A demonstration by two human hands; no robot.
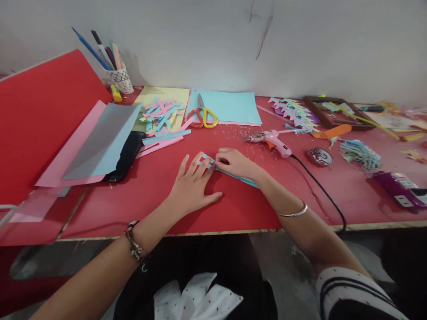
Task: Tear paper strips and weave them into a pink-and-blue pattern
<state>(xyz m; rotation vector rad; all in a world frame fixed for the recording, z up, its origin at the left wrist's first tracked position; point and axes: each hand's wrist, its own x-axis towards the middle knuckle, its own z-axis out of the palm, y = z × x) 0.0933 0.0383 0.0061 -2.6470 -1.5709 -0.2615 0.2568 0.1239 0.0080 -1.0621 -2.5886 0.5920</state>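
A narrow piece of light blue paper [248,181] lies slantwise on the red tabletop, partly hidden beneath both hands. My left hand [191,189] is spread flat, its fingertips pressing on the paper's far left end and the thumb stretched out to the right. Just right of those fingertips, my right hand [237,163] is closed with thumb and fingers pinched at the paper. The rest of the strip runs under my right hand and wrist. Exactly how the fingers grip it is partly hidden.
Around the hands are scissors [202,114], a heap of paper strips [162,113], a pink glue gun [271,140] with a black cord, and a round tin [319,156]. Coloured sheets [100,142] overlap a black phone-like object [126,158] at left. A purple power socket box [400,190] stands right.
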